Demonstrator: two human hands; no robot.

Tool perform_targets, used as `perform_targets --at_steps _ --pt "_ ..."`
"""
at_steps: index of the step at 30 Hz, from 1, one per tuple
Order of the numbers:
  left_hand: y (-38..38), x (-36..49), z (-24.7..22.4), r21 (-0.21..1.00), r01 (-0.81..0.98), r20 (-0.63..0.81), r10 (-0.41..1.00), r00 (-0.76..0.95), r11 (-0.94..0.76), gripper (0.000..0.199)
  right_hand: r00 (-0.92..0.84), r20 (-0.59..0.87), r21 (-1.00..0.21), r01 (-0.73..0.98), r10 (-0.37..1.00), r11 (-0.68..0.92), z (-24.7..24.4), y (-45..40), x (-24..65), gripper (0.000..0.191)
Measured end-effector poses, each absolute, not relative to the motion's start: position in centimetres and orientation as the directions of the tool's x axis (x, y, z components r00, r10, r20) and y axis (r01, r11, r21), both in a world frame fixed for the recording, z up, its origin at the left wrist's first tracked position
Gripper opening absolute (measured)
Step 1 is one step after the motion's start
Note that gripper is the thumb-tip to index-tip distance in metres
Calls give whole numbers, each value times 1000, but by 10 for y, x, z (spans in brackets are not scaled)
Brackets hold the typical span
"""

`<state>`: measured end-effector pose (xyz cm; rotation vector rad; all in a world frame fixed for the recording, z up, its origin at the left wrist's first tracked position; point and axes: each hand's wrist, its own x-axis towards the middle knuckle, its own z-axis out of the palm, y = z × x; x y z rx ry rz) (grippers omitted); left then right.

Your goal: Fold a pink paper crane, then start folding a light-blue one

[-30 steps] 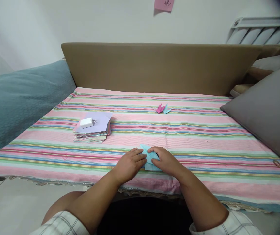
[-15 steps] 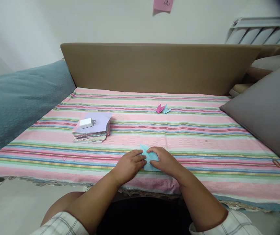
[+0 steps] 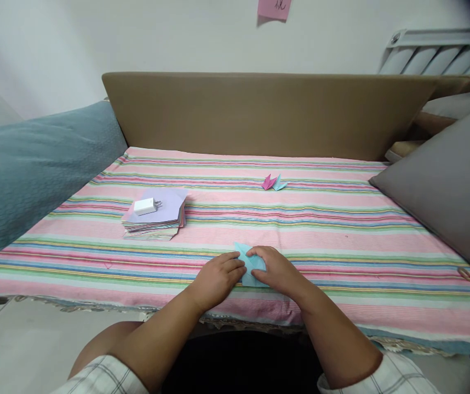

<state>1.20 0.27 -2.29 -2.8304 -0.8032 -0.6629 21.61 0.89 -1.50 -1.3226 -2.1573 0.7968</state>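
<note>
Head view: blue paper seemed mid-fold, left hand flat at nine o'clock, right hand curved at three, pinch unclear; crease likely needed pressing next

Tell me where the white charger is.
In the head view, the white charger lies left of centre, on the lavender top sheet of the paper stack, beyond the left hand and to its left.

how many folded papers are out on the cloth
3: a magenta one, a light blue one just right of it, both far back, and a blue sheet partly covered by the left hand and right hand. Others could be hidden beneath the hands.
</note>
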Motion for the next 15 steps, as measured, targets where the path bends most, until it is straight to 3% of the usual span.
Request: perform_targets --at_steps 15 --pt "-4 16 -21 -37 554 462 477 748 -832 20 -408 101 -706 613 907 354 -15 9 216 42"
